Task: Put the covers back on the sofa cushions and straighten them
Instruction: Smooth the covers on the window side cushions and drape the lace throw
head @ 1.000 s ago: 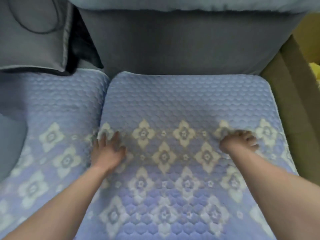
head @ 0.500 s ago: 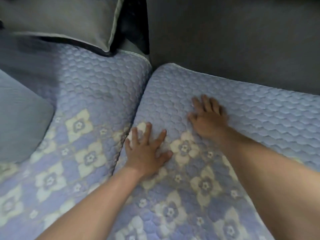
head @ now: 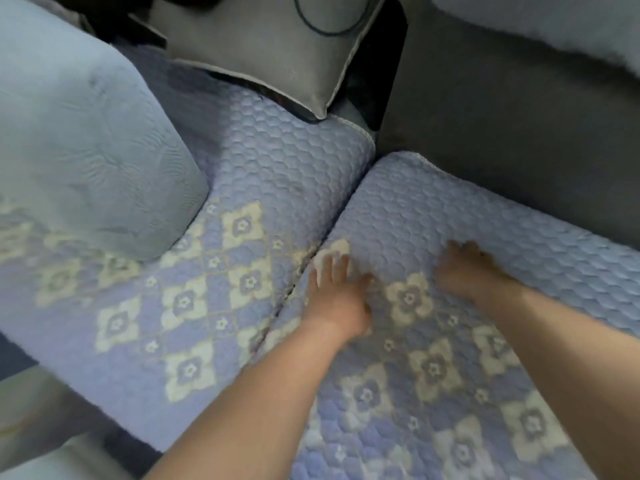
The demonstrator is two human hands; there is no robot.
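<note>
Both hands flat: left hand (head: 334, 303) and right hand (head: 465, 271) spread, pressing the quilted cover (head: 485, 216) beneath them. Soft, pliable fabric, I'd judge; tug at its edges.

Grey pillow (head: 277, 53) & blue cushion (head: 79, 133) block back-left; seat's right open.

Both forearms are bare with no sleeves showing, and the left hand (head: 337, 303) and right hand (head: 467, 275) wear nothing.
</note>
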